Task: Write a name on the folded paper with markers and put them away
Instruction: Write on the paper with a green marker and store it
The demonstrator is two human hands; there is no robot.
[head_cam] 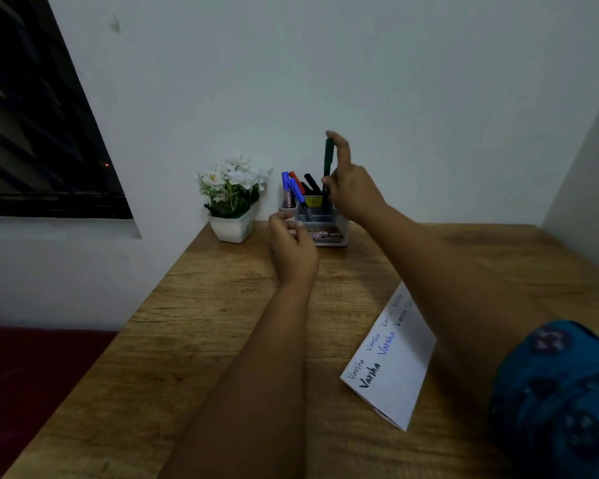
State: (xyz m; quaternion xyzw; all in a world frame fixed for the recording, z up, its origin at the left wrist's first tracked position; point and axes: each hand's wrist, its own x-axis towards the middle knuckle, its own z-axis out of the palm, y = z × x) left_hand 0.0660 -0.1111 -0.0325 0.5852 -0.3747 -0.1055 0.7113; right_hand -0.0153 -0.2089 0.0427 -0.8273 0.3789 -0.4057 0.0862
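Right hand (351,188) pinches an upright green marker (327,167) over the holder (325,223). Left hand (293,250) hovers loosely curled, empty. Paper (395,361) lies on the desk (222,323).

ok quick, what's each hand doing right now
Left hand: loosely curled, holding nothing, by the marker holder.
Right hand: closed on the green marker, upright above the holder.

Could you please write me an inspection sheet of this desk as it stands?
Surface: wooden table, bare in the middle.
Job's things: folded paper bearing names; green marker upright over the marker holder, which holds blue, red and black markers.
Clutter: flower pot beside the holder.
Grippers: right hand grips the green marker; left hand empty, near the holder.
Cables: nothing seen.
Surroundings: white wall, dark window.
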